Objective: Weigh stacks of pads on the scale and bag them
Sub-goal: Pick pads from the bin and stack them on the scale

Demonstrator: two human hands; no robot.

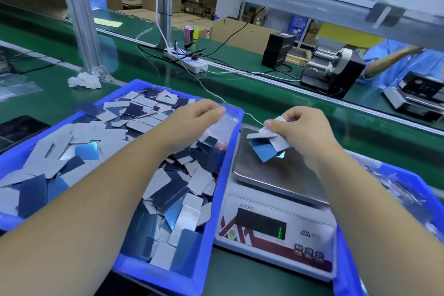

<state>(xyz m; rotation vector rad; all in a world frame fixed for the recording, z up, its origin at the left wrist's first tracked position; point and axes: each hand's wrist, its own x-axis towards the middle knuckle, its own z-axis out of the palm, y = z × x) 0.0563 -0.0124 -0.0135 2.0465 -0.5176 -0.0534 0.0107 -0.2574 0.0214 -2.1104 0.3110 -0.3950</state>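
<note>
A blue bin (pixel 217 202) on the left holds several loose grey and blue pads (pixel 101 151). Right of it stands a white scale (pixel 276 228) with a steel pan (pixel 276 170) and a dark display. My right hand (pixel 305 127) grips a fanned stack of pads (pixel 266 144) just above the back of the pan. My left hand (pixel 192 118) hovers over the bin's far right corner and pinches the top edge of a clear plastic bag (pixel 223 130) that hangs down into the bin.
A second blue bin (pixel 408 190) with clear bags sits at the right. Behind the scale run a green conveyor belt (pixel 276 98), a power strip (pixel 189 61) with cables, a black tape dispenser (pixel 331 69) and an aluminium post (pixel 81 19). Another person's arm (pixel 389 60) is at the far right.
</note>
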